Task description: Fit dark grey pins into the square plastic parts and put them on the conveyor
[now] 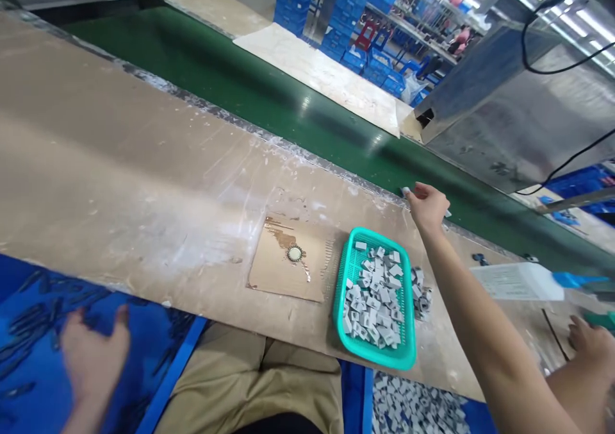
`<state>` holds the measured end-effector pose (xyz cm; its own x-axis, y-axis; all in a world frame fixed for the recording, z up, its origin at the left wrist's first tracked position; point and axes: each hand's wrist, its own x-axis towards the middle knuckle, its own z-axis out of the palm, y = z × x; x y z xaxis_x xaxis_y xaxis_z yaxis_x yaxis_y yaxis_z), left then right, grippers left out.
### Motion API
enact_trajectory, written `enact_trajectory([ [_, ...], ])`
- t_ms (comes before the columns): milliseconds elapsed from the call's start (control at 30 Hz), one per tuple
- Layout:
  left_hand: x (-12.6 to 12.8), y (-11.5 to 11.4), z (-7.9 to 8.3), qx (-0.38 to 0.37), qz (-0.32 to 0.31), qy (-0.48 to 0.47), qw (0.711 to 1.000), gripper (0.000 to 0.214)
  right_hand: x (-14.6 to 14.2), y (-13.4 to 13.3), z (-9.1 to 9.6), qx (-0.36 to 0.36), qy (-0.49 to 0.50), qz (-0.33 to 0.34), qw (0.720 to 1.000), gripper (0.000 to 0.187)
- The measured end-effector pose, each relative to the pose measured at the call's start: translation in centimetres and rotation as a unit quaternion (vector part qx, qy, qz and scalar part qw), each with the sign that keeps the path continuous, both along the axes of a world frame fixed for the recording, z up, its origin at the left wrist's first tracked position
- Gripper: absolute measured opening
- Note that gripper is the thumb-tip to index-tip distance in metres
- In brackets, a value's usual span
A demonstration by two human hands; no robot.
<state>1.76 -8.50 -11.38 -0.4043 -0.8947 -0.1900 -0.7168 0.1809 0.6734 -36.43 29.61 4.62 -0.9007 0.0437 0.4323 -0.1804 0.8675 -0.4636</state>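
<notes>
The right hand (427, 206) pinched a small pale piece (406, 191) at the far edge of the worn wooden counter (144, 165), just beside the green conveyor belt (288, 107). The left hand (93, 350) was blurred over a blue bin (29, 383), and its grip could not be told.

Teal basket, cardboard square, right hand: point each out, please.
teal basket (342, 280), head view, left rim.
cardboard square (275, 272), head view, bare lower-left part.
right hand (427, 207), head view, back of the hand.
</notes>
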Motion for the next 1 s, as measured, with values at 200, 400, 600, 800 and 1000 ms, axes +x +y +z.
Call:
enact_trajectory([
  [200,-1.4,2.8,-2.2,0.072,-0.075,-0.049,0.993,0.017,9.6,-0.5,-0.9,0.166,-0.071,0.296,0.938,0.018],
  [400,-0.9,2.3,-0.5,0.138,-0.033,-0.063,0.988,0.02,12.1,-1.2,-3.3,0.254,-0.126,0.33,0.9,0.03],
  [600,-0.2,2.3,0.1,0.265,0.098,0.041,0.958,0.017,11.8,-1.1,-1.9,0.154,-0.16,0.29,0.931,0.022],
  [800,2.4,2.5,2.2,0.404,0.213,0.159,0.875,0.015,14.0,-4.2,1.3,-0.116,-0.329,0.266,0.899,0.031],
  [1000,3.0,5.0,5.9,0.5,0.186,0.235,0.812,0.023,15.8,-10.1,0.6,0.001,-0.247,0.398,0.883,0.023],
])
